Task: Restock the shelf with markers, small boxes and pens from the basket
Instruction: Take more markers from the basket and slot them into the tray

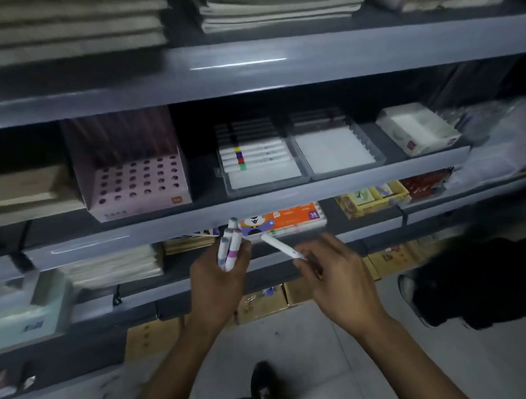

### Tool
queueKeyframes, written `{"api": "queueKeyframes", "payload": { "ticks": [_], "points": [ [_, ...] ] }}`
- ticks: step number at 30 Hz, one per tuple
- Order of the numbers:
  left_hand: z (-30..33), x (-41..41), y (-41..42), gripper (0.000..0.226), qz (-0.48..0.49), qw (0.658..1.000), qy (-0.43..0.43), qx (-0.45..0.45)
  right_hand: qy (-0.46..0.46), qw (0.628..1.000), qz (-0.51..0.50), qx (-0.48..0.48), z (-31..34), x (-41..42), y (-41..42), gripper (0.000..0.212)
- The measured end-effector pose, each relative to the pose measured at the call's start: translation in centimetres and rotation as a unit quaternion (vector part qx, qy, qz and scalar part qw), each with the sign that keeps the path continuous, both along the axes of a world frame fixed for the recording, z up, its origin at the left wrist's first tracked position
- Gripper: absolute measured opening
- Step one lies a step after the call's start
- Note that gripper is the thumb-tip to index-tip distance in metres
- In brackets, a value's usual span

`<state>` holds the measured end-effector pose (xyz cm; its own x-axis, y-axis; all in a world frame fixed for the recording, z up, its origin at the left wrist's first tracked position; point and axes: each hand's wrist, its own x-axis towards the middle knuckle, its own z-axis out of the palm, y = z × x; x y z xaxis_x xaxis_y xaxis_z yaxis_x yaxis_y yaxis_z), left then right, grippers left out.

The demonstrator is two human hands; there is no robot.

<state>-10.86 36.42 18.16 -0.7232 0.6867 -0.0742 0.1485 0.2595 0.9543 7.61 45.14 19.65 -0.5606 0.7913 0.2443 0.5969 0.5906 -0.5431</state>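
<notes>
head view: left hand (pixel 221 275) has its fingers curled round a bunch of white markers (pixel 230 246), standing upright, grey caps up, in front of the shelf edge (pixel 285 198). right hand (pixel 333 274) pinches a single marker (pixel 283 248) at its low end, long axis slanting up-left. clear plastic tray (pixel 262 169) on the shelf holds flat white markers with coloured bands.

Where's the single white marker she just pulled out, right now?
In the head view, the single white marker is pinched in the right hand, right of the bundle of markers in the left hand, just below the orange box.
</notes>
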Motion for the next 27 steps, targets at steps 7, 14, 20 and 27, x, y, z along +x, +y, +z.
{"api": "queueKeyframes", "payload": {
  "ticks": [7,14,20,27],
  "points": [
    [1.8,-1.3,2.6,0.019,0.007,0.989,0.128,0.077,0.024,0.995,0.08,0.055,3.7,-3.6,6.9,0.02],
    [2.1,-1.8,4.7,0.014,0.046,0.971,0.23,0.042,0.018,0.985,0.139,0.102,5.8,-8.1,13.6,0.018],
    [1.4,-1.1,5.4,0.011,0.07,0.962,0.263,-0.003,-0.027,0.98,0.177,0.081,5.8,-10.7,15.7,0.021],
    [1.7,-0.7,5.8,0.02,0.087,0.964,0.253,0.002,-0.05,0.979,0.18,0.087,5.5,-11.4,16.2,0.023]
  ]
}}
